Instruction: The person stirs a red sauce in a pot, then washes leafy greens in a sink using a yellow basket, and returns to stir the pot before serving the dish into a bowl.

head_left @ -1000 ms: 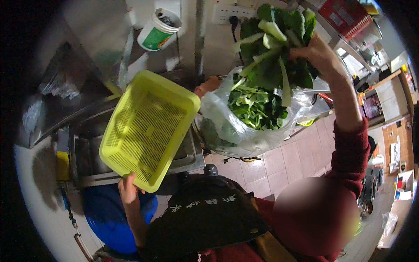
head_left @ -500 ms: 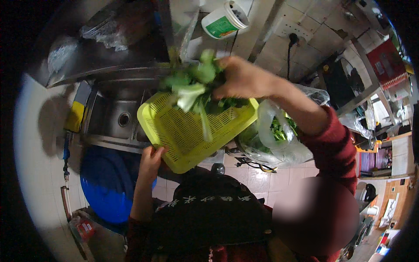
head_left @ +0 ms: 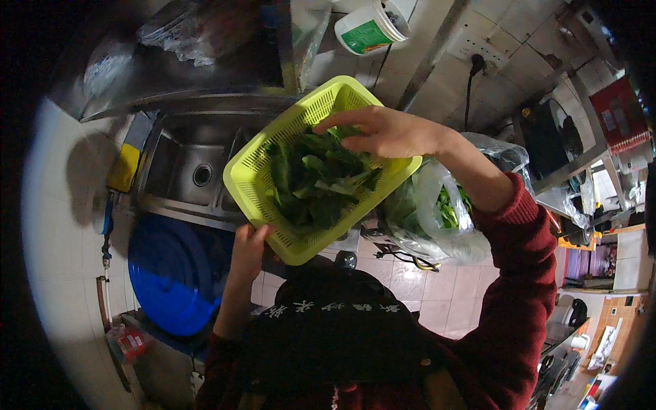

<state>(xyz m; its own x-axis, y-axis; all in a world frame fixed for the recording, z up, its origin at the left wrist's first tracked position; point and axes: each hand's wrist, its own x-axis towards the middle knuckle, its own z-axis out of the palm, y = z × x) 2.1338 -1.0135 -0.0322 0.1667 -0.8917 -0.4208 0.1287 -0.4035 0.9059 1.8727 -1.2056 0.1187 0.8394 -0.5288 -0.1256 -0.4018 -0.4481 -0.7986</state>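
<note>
A yellow-green plastic basket (head_left: 251,179) with slotted sides sits tilted in front of me, over the right part of the sink. Dark leafy greens (head_left: 318,181) lie heaped inside it. With my left hand (head_left: 249,247) I grip the basket's near left corner, the thumb over the rim. My right hand (head_left: 383,131) hovers at the basket's far right side above the greens, its fingers apart and holding nothing. A clear plastic bag (head_left: 444,219) with more green leaves inside stands just right of the basket, beneath my right forearm.
A steel sink (head_left: 179,171) with a drain is at the left. Below it stands a large blue lidded tub (head_left: 171,277). A white and green bucket (head_left: 369,29) is at the back. Cables (head_left: 410,257) lie near the bag, and a shelf rack (head_left: 574,160) stands at right.
The greens that my right hand held over the basket now lie in it, and that hand has opened. My left hand still grips the rim.
</note>
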